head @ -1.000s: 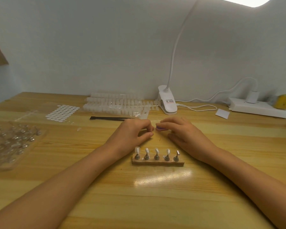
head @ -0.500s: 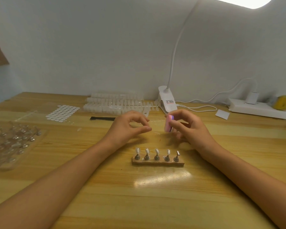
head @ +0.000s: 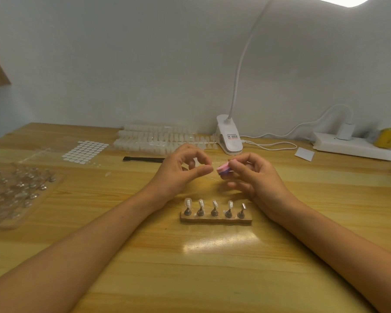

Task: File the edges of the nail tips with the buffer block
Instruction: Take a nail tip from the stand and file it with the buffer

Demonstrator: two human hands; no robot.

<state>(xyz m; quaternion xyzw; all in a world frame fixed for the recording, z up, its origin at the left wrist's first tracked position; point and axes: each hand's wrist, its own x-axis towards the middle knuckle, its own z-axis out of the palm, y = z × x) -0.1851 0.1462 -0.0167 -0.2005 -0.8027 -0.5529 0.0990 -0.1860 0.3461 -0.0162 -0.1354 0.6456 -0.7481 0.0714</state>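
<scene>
**Fingers.** Left thumb and forefinger [head: 207,169] meet tip to tip in a tight pinch, and the other fingers curl loosely behind. What they pinch is too small and clear to make out. I judge it to be a single nail tip, since the rightmost peg on the stand looks bare. Right thumb [head: 235,163] on top and fingers beneath clamp the buffer block [head: 224,171], pink face over purple. Its free end juts toward the left pinch and sits just beside it. I cannot tell whether they touch.

**Hands.** Left hand [head: 181,172] and right hand [head: 257,177] are both raised off the table and face each other. This likely lets each wrist turn freely and brings the edge square to the abrasive.

**Near.** The wooden stand [head: 216,219] sits on the table [head: 212,267] just on the person's side of the hands. Four of its pegs carry clear nail tips [head: 201,202] upright, probably kept close for quick swapping.

**Outward.**
- A black tool [head: 142,159] and strips of spare tips [head: 158,141] lie beyond the hands.
- A sticker sheet [head: 85,151] and a tray of spare holders [head: 14,190] are to the left.
- The clip lamp [head: 229,136] arches over the work.
- A power strip [head: 352,147] sits far right.
</scene>
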